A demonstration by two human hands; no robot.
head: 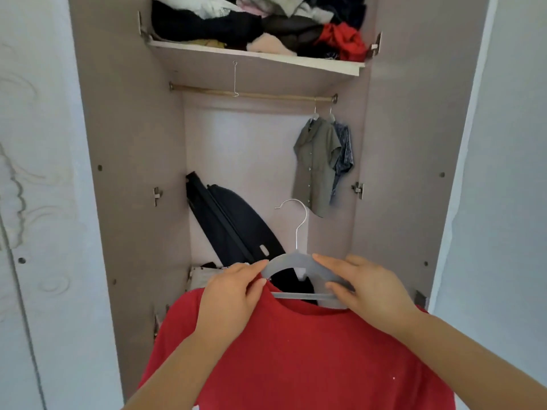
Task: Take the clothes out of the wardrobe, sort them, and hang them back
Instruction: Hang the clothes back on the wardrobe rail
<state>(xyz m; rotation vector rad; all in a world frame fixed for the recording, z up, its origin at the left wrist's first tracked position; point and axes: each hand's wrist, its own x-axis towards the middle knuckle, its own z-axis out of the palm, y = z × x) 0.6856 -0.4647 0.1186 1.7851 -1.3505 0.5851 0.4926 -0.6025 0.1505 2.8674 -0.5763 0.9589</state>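
My left hand pinches the red shirt at its collar onto the hanger. My right hand curls round the hanger's right arm, likely seating it, near, well below the rail.

We are in a home, facing an open wardrobe with taupe panels. Its upper shelf is heaped with crumpled clothes in black, white, pink and red. Below it runs a hanging rail. At the rail's right end an olive short-sleeved shirt and a blue patterned shirt hang on hangers. A dark zipped bag leans in the far left corner. Near us a red T-shirt sits on a grey hanger. On the left we see a pale door with swirled relief.
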